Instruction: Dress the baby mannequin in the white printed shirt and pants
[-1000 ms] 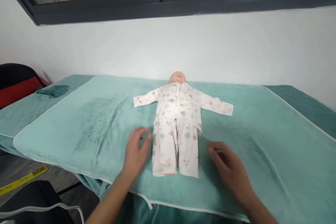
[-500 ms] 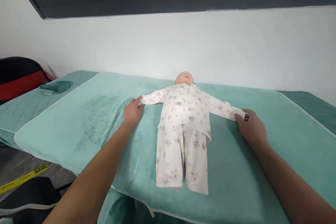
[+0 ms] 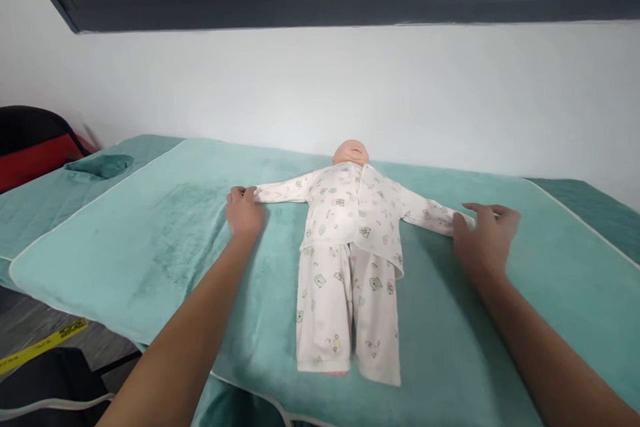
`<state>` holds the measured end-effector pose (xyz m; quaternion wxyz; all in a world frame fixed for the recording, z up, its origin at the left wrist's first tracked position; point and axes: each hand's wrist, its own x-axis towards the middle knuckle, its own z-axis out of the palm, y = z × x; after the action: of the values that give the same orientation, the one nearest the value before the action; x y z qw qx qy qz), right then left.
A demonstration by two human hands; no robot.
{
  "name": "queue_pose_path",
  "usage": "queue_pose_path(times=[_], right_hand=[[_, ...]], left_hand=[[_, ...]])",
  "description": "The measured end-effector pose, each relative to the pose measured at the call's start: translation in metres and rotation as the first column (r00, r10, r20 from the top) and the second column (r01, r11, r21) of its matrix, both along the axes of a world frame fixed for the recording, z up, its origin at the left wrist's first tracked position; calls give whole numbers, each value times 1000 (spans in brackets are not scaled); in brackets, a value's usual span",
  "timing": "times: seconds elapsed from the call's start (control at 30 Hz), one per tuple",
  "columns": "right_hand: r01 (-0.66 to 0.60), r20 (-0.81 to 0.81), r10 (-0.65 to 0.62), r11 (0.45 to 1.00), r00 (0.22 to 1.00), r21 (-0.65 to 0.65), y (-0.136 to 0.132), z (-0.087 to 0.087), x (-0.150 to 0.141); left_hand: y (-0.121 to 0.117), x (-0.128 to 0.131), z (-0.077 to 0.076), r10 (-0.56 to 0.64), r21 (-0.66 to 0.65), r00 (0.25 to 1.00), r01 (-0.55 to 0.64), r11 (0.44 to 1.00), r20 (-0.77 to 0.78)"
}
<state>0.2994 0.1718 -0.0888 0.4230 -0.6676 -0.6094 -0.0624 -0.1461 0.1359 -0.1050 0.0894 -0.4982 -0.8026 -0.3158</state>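
A baby doll (image 3: 351,152) lies on its back, wearing a white printed long-sleeved top (image 3: 337,203) and matching trousers (image 3: 325,307). Both sleeves stretch out sideways. At the end of the left sleeve (image 3: 285,191), my left hand (image 3: 245,213) is closed, its fingertips pinching the cuff. My right hand (image 3: 484,240) is by the cuff of the right sleeve (image 3: 433,213); its fingers are spread, with the thumb against or just over the cuff. The doll's hands are not visible. A bit of a foot (image 3: 336,373) shows below one trouser leg.
The doll rests on a light green plush sheet (image 3: 165,233) over a bed. A white wall (image 3: 300,93) and dark window frame (image 3: 200,10) stand behind. At left are a red and black object (image 3: 35,153), a black item (image 3: 55,380) and yellow floor tape (image 3: 45,345).
My right hand has loosened from the right cuff, its fingers lifting and spreading. My left hand has moved a little outward, and the left sleeve lies straighter.
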Motion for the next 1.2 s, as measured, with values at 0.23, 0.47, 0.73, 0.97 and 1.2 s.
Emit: queue_pose_path(times=[0.23, 0.47, 0.73, 0.97, 1.2], right_hand=[[-344, -149, 321, 924, 935, -170, 28, 54, -126], [-215, 84, 291, 845, 953, -489, 74, 77, -176], [-388, -275, 300, 847, 913, -364, 80, 74, -160], [-473, -581, 302, 866, 756, -164, 80, 76, -169], [-580, -802, 337, 815, 493, -14, 77, 71, -172]], left_hand=[[13, 52, 18, -221, 341, 961, 154, 927, 168], [73, 137, 69, -572, 405, 691, 415, 815, 442], [110, 135, 73, -581, 205, 602, 577, 791, 548], [104, 139, 88, -569, 315, 456, 519, 795, 684], [96, 142, 98, -478, 325, 273, 456, 828, 835]])
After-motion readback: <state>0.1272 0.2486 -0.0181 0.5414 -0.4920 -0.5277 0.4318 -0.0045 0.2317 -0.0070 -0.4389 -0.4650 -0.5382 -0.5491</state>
